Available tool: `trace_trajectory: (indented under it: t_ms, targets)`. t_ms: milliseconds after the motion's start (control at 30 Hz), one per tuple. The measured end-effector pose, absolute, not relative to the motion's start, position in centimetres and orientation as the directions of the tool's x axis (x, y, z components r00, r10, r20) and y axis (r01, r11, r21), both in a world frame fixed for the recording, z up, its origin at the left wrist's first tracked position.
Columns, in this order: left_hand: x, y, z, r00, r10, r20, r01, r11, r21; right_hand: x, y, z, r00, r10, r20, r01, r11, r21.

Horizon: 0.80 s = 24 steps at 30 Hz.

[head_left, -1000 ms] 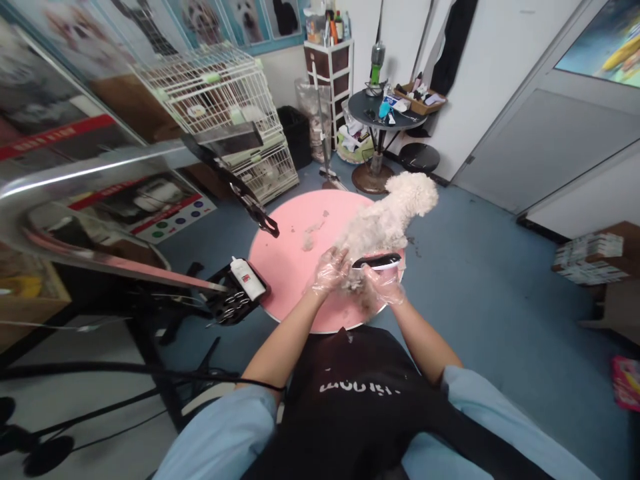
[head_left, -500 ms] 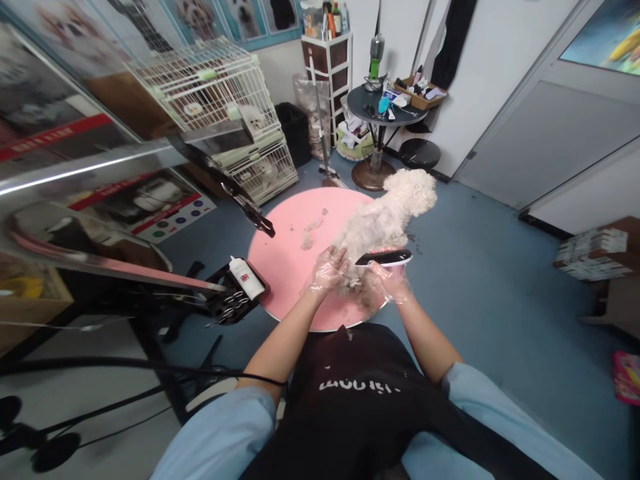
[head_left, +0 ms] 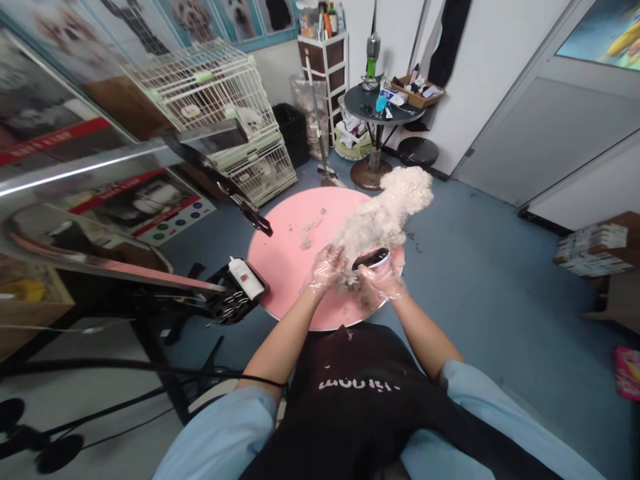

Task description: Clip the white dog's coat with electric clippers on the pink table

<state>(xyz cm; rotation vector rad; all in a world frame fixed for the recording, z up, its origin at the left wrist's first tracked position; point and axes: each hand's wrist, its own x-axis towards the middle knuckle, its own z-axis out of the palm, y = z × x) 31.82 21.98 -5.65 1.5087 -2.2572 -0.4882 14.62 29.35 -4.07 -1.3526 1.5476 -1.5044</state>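
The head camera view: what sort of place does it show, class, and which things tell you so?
Most likely a pet grooming room: a curly white dog is on a round pink table, the gloved right hand holds what looks like a clipper, and wire cages stand beyond.

White dog, pink table, black-and-white clipper

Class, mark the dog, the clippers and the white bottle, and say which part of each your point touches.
Dog (head_left: 375, 219): head view, on its back.
Clippers (head_left: 371, 259): head view, on the black casing.
Bottle (head_left: 246, 279): head view, on its body.
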Motion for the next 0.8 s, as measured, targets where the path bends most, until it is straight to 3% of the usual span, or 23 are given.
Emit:
trace_trajectory:
  t_ms: [100,233,300,567,800]
  targets:
    - [31.9,22.0,-5.7,-0.342,-0.932,0.122,-0.797,0.357,0.487,14.9,29.9,-4.1,-0.319,-0.92,0.227,-0.2,-0.169,-0.965]
    - [31.9,22.0,-5.7,-0.349,-0.93,0.112,-0.787,0.356,0.504,15.2,30.4,-4.2,-0.585,-0.804,0.101,0.03,-0.147,-0.989]
    - [31.9,22.0,-5.7,-0.348,-0.931,0.111,-0.784,0.354,0.51,15.1,30.1,-4.3,-0.627,-0.778,0.039,0.114,-0.141,-0.983]
    - [32.2,22.4,-4.9,-0.36,-0.927,0.102,-0.789,0.361,0.497,13.9,27.0,-4.2,-0.443,-0.877,0.184,-0.172,-0.118,-0.978]
    - [31.8,22.2,-5.1,-0.37,-0.924,0.097,-0.795,0.369,0.482,13.9,27.4,-4.2,-0.378,-0.902,0.209,-0.226,-0.129,-0.966]
